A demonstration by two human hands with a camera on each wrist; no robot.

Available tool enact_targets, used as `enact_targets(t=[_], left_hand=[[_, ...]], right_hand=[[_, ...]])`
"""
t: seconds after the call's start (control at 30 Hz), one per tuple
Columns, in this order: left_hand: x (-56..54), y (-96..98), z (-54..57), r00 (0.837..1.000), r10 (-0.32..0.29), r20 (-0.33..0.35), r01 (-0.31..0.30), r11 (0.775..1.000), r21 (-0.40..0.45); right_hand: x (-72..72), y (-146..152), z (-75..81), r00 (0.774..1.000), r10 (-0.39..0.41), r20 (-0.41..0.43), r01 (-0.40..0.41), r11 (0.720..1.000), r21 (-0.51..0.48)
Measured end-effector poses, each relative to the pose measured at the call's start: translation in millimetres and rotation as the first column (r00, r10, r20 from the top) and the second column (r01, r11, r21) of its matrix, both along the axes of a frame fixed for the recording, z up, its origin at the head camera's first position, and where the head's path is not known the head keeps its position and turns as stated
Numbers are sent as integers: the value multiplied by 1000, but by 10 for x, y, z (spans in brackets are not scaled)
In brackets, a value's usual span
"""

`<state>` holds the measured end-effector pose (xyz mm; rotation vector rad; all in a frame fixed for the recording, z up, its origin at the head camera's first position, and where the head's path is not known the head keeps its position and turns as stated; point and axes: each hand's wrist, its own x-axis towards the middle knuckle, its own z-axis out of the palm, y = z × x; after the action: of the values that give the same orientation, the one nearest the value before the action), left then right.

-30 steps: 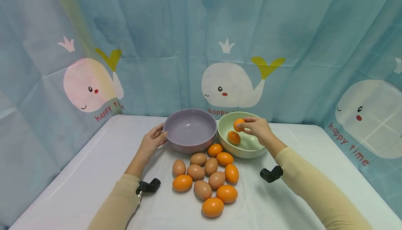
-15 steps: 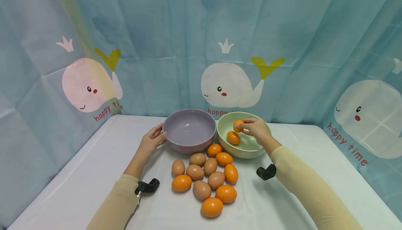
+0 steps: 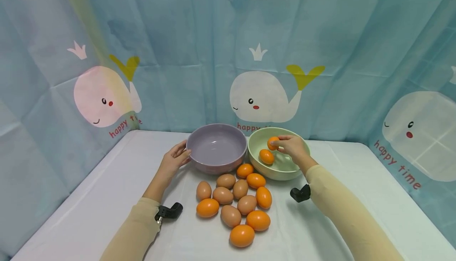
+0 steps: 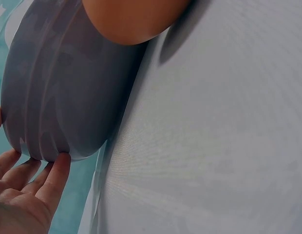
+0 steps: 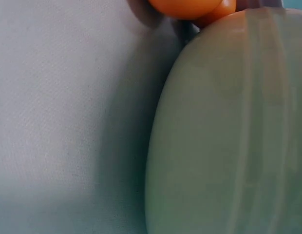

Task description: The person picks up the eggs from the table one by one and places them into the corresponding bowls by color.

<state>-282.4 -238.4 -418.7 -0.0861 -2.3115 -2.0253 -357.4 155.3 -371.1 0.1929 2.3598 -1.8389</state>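
A purple bowl (image 3: 216, 169) stands at the back middle of the table. My left hand (image 3: 173, 159) holds its left side, thumb at the rim and fingertips against the outer wall (image 4: 68, 97). To its right is a light green bowl (image 3: 276, 174), where one orange egg (image 3: 266, 157) lies. My right hand (image 3: 293, 147) pinches another orange egg (image 3: 273, 143) over the green bowl's inside. The right wrist view shows the green bowl's wall (image 5: 214, 136) but not the hand. In front of the bowls lie several brown eggs (image 3: 223, 195) and several orange eggs (image 3: 242, 236).
The loose eggs cluster close together on the white table (image 3: 313, 229), some near the bowls' fronts. A blue curtain (image 3: 178, 55) with whale prints hangs behind the table's far edge. Black wrist cameras (image 3: 171, 211) sit at both cuffs.
My right forearm has shifted slightly inward, with the orange egg still pinched over the green bowl. The left hand stays at the purple bowl. The whole view sways slightly.
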Motion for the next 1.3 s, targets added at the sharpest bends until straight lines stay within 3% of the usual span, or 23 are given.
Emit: enact_targets(t=[0.5,1.07,1.3], left_hand=[[25,8,12,1000,2,0,-2,1000,2],[13,15,24,1000,9,6,-9,1000,-2],[20,17,12,1000,4,9,-4,1000,-3]], right_hand=[[-51,-6,-88,999,-17,42,15,999,47],[-49,-18,-88,998,58,20,-60,984,165],[-66,-2,-107,997,68,23,-70,988,141]])
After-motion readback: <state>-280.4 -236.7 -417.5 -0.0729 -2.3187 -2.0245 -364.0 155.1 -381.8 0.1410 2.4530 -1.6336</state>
